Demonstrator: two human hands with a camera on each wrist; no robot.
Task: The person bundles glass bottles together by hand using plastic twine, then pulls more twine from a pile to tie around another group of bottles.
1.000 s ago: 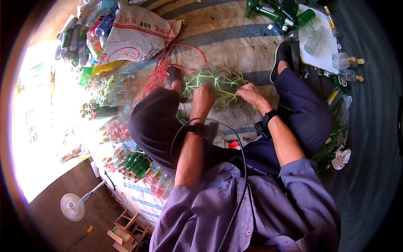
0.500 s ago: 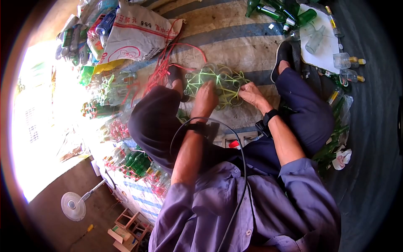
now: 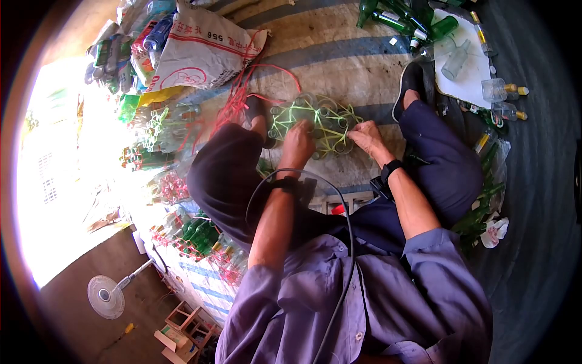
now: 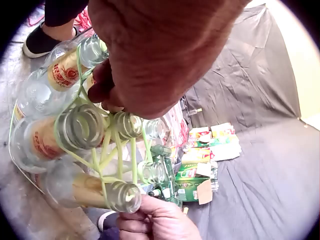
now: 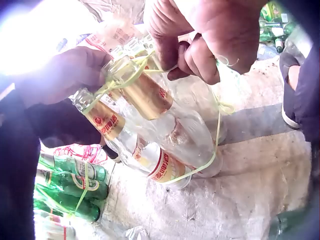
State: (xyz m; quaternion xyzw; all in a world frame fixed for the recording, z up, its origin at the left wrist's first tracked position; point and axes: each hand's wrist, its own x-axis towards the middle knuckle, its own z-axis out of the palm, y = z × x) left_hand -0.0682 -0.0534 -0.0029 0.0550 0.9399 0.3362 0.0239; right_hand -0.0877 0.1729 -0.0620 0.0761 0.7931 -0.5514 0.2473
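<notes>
A bundle of clear glass bottles (image 5: 182, 135) with gold and red labels stands on the ground between the person's legs. Pale green strap (image 4: 120, 155) criss-crosses between the bottle necks, and a loop of it runs round the lower bodies. The left hand (image 3: 298, 145) bends over the near left side of the bundle, its curled fingers on the strap among the necks. At the right edge, the right hand (image 3: 368, 138) pinches a strand of strap between thumb and curled fingers, close beside a bottle neck. The left fingertips are partly hidden behind the hand.
Tangled red strap (image 3: 230, 106) lies beyond the left knee, near a white printed sack (image 3: 203, 51). Tied bottle bundles (image 3: 197, 236) line the left side. Loose green bottles (image 3: 394, 21) and a white board (image 3: 464, 67) lie at far right. A fan (image 3: 105, 296) stands lower left.
The right hand has drawn slightly to the right, its fingers now bunched closer together at the strap. The left hand has shifted a little over the bundle, which stays in place.
</notes>
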